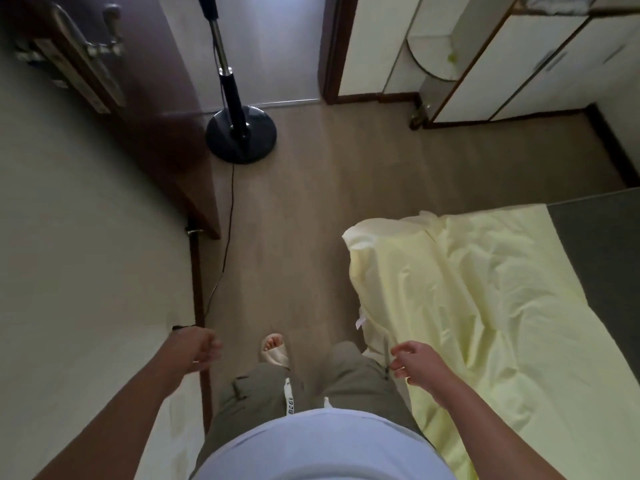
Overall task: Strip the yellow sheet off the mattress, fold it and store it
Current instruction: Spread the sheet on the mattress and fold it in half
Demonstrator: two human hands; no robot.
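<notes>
The pale yellow sheet (467, 306) lies crumpled over the near corner of the mattress on my right. Part of it is peeled back, baring the grey mattress (595, 254) at the far right. My right hand (414, 365) hovers at the sheet's near edge, beside my thigh, fingers loosely curled and holding nothing. My left hand (201, 349) hangs by the wall on the left, fingers loosely curled and empty.
A black fan stand (241, 133) with its cable trailing along the floor stands ahead on the wooden floor (304, 209). A dark brown door (138, 98) is open at the left. White wardrobe doors (519, 64) line the far right.
</notes>
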